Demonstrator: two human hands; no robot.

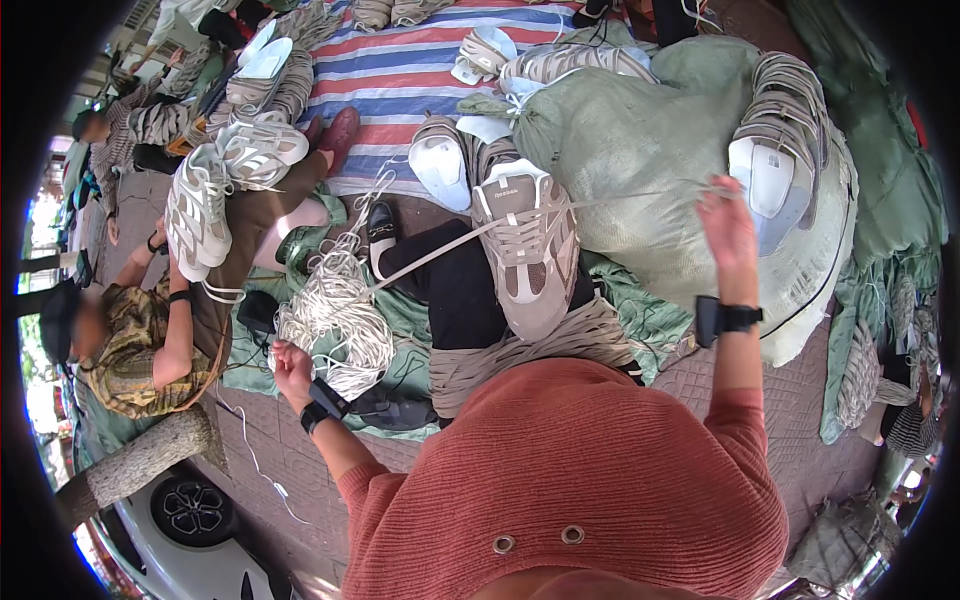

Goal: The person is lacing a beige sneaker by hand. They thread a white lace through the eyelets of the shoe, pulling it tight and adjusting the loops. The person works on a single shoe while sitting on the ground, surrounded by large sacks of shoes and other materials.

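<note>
A beige and white sneaker upper [524,250] lies across my lap, toe toward me, with laces threaded through its eyelets. My right hand [727,222] is raised at the right, fingers closed on a long pale shoelace [450,243]. The lace stretches tautly over the upper and slants down to a heap of white shoelaces [345,325] on the left. Beside that heap is my left hand [293,372], its fingers curled; whether anything is between them is too small to make out.
Stacked uppers [785,150] rest on a large green sack [640,140] at right. More uppers lie on a striped sheet [385,75]. At left, a person in a patterned shirt [140,350] sits near white sneakers [200,210]. A tree trunk [140,465] and a car [190,530] are lower left.
</note>
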